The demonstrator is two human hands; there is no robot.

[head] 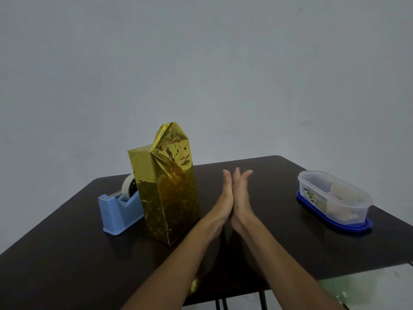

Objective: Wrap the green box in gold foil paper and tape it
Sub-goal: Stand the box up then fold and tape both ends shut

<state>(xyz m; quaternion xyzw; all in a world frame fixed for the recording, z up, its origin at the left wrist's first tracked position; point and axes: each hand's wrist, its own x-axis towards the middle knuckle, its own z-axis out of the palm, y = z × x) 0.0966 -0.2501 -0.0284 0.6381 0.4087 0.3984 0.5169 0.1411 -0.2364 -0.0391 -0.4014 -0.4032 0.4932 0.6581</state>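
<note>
A tall box covered in gold foil paper [166,186] stands upright on the dark table [268,220], left of centre. A flap of foil sticks up at its top. No green shows. Just right of the box, my left hand [223,198] and my right hand [240,198] are pressed palm to palm above the table, fingers straight and pointing away from me. Neither hand touches the box or holds anything. A blue tape dispenser [118,211] with a white roll stands directly left of the box, partly behind it.
An upside-down clear plastic container [335,198] resting on its blue lid lies at the table's right side, with pale things inside. A small gold scrap [194,285] lies near the front edge. A plain grey wall is behind.
</note>
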